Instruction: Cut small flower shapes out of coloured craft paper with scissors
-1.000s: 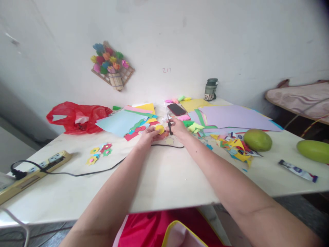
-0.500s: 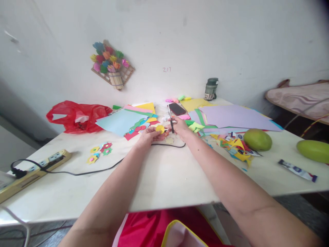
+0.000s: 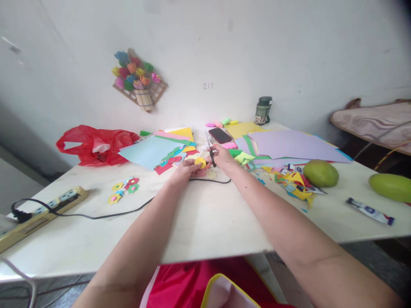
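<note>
Between the fingers of my left hand is a small yellow paper piece, roughly round. My right hand is closed on a pair of scissors with dark handles; the thin blades point up and away toward the wall, apart from the yellow paper. Red, blue and green cut paper pieces lie just beyond my left hand. Several finished paper flowers lie to the left on the white table. A green paper piece lies beside my right hand.
A red plastic bag and a power strip with a black cord are on the left. Paper sheets, a phone and a green bottle stand farther back. Paper scraps, green fruit and a tube are on the right.
The scissors have tilted a little, their tips swinging left and away from the paper. My left hand still holds the yellow paper in about the same place.
</note>
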Available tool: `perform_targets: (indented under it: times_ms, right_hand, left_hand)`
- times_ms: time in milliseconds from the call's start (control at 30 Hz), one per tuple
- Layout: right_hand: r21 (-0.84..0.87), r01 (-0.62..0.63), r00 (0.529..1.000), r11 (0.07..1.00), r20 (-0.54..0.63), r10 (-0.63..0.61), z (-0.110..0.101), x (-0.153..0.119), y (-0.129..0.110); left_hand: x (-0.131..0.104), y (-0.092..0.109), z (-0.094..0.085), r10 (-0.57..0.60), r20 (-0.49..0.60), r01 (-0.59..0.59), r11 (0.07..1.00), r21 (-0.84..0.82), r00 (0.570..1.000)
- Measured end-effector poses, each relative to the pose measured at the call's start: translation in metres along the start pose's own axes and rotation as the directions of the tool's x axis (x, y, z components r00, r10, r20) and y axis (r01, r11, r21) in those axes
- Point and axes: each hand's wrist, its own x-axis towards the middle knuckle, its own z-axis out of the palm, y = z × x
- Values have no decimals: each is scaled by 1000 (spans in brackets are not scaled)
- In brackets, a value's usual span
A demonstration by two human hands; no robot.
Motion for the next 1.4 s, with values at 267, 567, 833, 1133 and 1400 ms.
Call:
perform_targets:
  times_ms: [267,567,833,1133,1400]
  right_hand:
    - [-35,-44,997,998,65,46,-7,-1,-2]
    - [-220,11,928,975,366,73,-23,-2,-3]
    - [-309,18,879,951,458,132,-22,-6,-9]
    - [-304,-19,868,952,468,167,-22,-9,-12]
    - [-330,7,856,944,490,165,-23,-10,-12]
  left_hand:
    - [4,-1,-2,137,-75,-139,990,-25,988]
    - [5,2,-8,190,-170,-213,969,-126,967]
    - [5,2,-8,201,-166,-230,957,-177,965]
    - [7,-2,-11,201,-150,-228,955,-192,968]
    - [4,2,-9,166,-143,-193,961,-200,976]
